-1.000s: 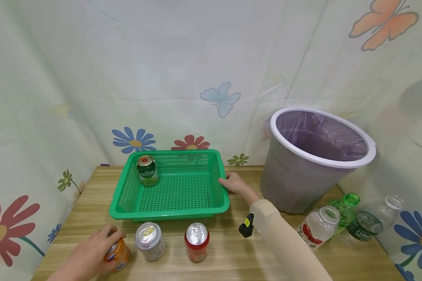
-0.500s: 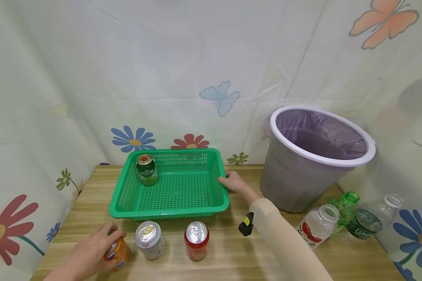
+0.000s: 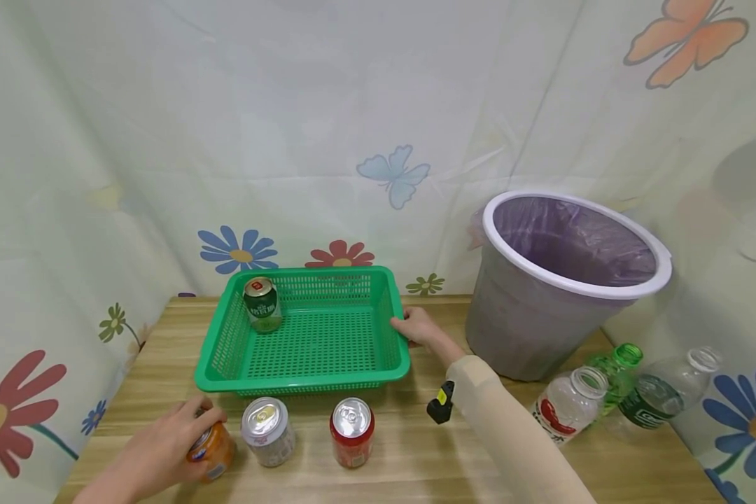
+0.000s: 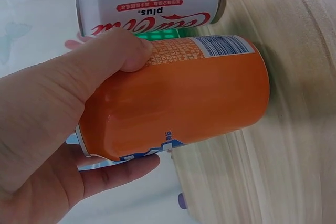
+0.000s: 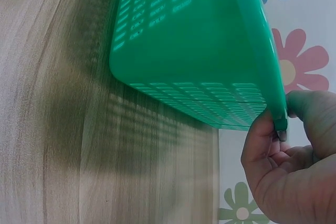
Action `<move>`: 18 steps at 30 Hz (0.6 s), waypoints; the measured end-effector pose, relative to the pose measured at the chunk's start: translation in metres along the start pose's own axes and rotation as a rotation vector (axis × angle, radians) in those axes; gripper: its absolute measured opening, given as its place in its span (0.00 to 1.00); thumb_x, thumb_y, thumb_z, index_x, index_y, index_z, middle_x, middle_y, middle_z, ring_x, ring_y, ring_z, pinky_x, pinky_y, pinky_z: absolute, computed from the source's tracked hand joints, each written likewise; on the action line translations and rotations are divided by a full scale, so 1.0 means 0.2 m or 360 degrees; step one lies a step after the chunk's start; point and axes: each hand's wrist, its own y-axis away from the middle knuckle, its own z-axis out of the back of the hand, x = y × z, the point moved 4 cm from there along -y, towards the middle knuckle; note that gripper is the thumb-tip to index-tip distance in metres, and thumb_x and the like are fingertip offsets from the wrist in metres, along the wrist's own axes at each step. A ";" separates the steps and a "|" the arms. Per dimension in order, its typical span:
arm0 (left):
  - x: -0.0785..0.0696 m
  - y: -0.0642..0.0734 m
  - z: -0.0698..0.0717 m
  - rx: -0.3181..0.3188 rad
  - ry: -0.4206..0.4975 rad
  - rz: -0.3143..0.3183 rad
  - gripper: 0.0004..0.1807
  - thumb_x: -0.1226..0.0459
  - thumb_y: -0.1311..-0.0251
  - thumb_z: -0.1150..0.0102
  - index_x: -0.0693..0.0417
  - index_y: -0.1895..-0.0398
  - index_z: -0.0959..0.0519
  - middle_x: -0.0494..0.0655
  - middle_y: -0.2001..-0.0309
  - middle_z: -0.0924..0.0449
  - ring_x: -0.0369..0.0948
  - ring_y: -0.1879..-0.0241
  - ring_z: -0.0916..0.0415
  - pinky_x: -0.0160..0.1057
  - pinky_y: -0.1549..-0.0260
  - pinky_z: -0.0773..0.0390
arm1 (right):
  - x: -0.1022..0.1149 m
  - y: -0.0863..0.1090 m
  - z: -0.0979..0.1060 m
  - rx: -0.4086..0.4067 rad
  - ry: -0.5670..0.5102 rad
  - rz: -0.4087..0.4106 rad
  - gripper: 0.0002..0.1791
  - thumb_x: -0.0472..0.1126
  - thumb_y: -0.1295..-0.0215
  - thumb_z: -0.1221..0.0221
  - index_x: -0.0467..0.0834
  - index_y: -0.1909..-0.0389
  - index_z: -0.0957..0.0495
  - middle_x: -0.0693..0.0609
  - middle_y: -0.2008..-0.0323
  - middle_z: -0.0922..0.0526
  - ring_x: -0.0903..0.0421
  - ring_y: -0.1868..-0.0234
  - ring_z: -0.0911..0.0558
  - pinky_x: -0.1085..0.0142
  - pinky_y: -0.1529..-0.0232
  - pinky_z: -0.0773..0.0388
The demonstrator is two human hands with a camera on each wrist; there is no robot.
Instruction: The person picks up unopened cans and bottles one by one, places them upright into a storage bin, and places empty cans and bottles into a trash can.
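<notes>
The person's left hand (image 3: 166,444) is low and to the left, its bare wrist (image 3: 110,483) running off the bottom of the head view. Its thumb (image 4: 128,51) lies on one side of a grip and a finger (image 4: 123,174) on the opposite side. The right arm, in a pale cream sleeve (image 3: 510,427), stretches forward and inward from the lower right. Its wrist is bare, and the right hand (image 3: 418,327) pinches, thumb opposite folded fingers (image 5: 257,148).
</notes>
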 end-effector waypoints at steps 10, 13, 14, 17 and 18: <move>-0.01 0.00 0.04 0.0045 0.0005 -0.0004 0.27 0.57 0.65 0.26 0.39 0.56 0.27 0.43 0.58 0.33 0.40 0.66 0.32 0.36 0.75 0.24 | -0.01 -0.01 0.01 0.0026 -0.0016 0.0048 0.13 0.39 0.37 0.51 0.33 0.60 0.28 0.43 0.67 0.21 0.54 0.72 0.18 0.61 0.69 0.19; -0.01 0.01 0.05 0.0082 0.0008 -0.0012 0.27 0.56 0.63 0.26 0.41 0.56 0.26 0.43 0.58 0.34 0.41 0.66 0.32 0.37 0.74 0.23 | -0.02 -0.01 0.00 0.0005 -0.0022 0.0021 0.13 0.39 0.37 0.50 0.33 0.58 0.28 0.43 0.66 0.21 0.55 0.71 0.18 0.61 0.68 0.19; -0.01 0.01 0.06 0.0094 0.0009 -0.0012 0.27 0.55 0.63 0.26 0.41 0.55 0.26 0.43 0.58 0.34 0.41 0.66 0.32 0.37 0.74 0.23 | -0.02 -0.01 0.00 0.0000 -0.0020 0.0017 0.13 0.39 0.37 0.50 0.33 0.58 0.28 0.43 0.66 0.21 0.56 0.71 0.19 0.62 0.68 0.19; -0.01 0.02 0.08 0.0108 0.0000 -0.0027 0.27 0.55 0.63 0.27 0.42 0.55 0.26 0.43 0.58 0.34 0.40 0.66 0.32 0.37 0.73 0.23 | -0.01 -0.01 -0.01 -0.0013 -0.0015 0.0016 0.13 0.39 0.37 0.50 0.33 0.58 0.27 0.44 0.66 0.21 0.58 0.73 0.19 0.65 0.71 0.20; -0.01 0.02 0.08 0.0109 0.0000 -0.0033 0.27 0.55 0.62 0.27 0.43 0.55 0.26 0.43 0.58 0.34 0.40 0.66 0.32 0.36 0.73 0.23 | -0.01 -0.01 -0.01 -0.0013 -0.0016 0.0019 0.13 0.39 0.37 0.50 0.33 0.58 0.27 0.44 0.66 0.21 0.58 0.73 0.20 0.66 0.72 0.20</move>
